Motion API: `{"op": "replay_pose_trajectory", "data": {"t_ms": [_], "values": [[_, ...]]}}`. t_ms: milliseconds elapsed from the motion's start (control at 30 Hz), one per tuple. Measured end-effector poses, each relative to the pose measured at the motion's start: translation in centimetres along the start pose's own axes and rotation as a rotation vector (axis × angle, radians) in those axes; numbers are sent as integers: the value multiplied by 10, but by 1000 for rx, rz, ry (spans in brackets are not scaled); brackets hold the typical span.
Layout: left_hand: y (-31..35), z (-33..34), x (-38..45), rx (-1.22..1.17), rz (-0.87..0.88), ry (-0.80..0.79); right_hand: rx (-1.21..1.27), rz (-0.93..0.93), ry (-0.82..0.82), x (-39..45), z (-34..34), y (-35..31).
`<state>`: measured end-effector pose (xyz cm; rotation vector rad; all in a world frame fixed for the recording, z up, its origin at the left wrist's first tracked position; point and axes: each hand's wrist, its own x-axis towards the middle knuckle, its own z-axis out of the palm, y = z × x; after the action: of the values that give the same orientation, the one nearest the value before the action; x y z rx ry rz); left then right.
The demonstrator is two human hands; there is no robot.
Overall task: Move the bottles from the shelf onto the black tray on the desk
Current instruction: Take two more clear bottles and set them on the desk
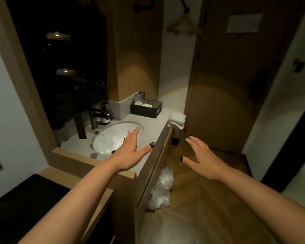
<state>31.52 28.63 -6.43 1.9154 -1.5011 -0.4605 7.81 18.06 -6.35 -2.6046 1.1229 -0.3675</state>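
My left hand (130, 152) is stretched out flat above the near rim of a white sink (111, 138), fingers straight and empty. My right hand (202, 159) hovers over the wooden floor to the right of the vanity, fingers spread, holding nothing. A dark pump bottle (105, 114) stands at the back of the counter beside the dark faucet (93, 118). A black tray (146, 107) sits at the counter's far right corner, with upturned glasses (139, 98) and a paper card on it. A black mat-like surface (25, 205) lies at bottom left.
A grey vanity counter (157, 124) has a wooden front. White folded towels (179, 118) lie beyond its right end. A crumpled clear plastic bag (161, 189) sits on the floor by the cabinet. A wooden door (236, 76) stands ahead, hangers (183, 25) above.
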Motion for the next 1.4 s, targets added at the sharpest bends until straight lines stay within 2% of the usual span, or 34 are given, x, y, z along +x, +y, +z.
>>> {"op": "replay_pose_trajectory", "data": {"t_ms": [400,867,1100,1400], "values": [[30,92,146,82,69,-172,-4,233,-26,48,-15,134],[-3,166,414,83,48,-304,76,322,-29,278,-4,264],[10,190,516,92,45,-328,115,381,-30,356,-5,334],[33,260,649,65,-4,-353,183,336,-38,457,-15,448]]}}
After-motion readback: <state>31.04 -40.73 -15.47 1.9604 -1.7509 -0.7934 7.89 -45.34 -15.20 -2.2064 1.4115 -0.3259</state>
